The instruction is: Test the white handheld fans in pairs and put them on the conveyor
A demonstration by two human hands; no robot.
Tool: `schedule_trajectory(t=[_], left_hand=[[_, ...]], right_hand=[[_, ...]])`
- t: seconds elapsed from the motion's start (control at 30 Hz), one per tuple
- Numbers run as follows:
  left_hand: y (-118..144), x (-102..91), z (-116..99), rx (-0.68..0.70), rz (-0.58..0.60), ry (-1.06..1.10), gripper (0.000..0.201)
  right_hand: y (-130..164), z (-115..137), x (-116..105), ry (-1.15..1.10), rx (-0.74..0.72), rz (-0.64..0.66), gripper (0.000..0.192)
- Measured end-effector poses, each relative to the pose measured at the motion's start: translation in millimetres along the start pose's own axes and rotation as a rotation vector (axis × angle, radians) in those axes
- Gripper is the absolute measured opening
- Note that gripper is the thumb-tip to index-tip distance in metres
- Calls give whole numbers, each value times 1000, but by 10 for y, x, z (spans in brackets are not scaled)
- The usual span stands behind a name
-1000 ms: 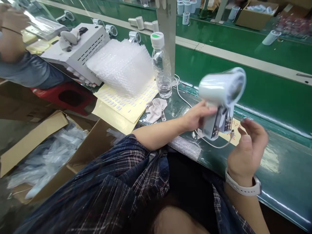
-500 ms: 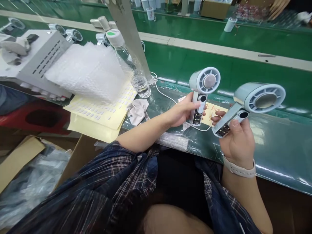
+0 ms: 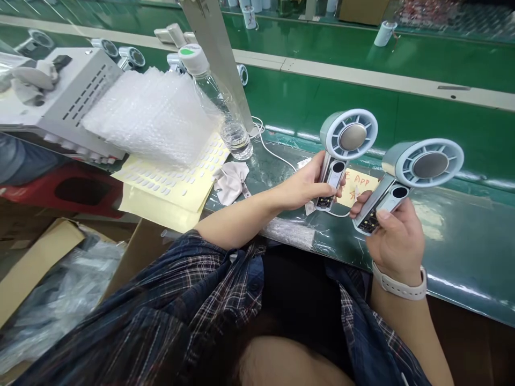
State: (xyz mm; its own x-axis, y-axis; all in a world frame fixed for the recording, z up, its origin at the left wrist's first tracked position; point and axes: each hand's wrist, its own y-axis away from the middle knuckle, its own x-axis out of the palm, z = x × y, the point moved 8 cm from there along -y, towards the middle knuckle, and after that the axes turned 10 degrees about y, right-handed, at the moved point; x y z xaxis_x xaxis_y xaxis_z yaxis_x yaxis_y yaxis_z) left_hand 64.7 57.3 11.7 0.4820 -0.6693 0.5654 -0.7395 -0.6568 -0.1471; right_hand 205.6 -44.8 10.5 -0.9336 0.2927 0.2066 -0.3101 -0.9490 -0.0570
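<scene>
left hand (image 3: 308, 185) grips left fan (image 3: 341, 150), raised slightly | right hand (image 3: 394, 236) grips right fan (image 3: 410, 174), seemingly unmoved

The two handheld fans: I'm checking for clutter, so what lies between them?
Head view: between left fan and right fan lies a yellow note on the green bench.

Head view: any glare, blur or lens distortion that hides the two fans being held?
Head view: both fans sharp, left hand gripping one fan, right hand the other fan; glare streaks on the green bench film; wide-angle bending of the post; far belt soft.
</scene>
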Motion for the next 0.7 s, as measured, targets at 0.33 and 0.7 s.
schedule_trajectory(t=[0.33, 0.7], left_hand=[[31, 93, -10, -72, 52, 11, 64], [28, 49, -18, -59, 16, -9, 61]], right_hand=[[-3, -79, -49, -16, 72, -45, 34], [18, -49, -56, 25, 36, -53, 30]])
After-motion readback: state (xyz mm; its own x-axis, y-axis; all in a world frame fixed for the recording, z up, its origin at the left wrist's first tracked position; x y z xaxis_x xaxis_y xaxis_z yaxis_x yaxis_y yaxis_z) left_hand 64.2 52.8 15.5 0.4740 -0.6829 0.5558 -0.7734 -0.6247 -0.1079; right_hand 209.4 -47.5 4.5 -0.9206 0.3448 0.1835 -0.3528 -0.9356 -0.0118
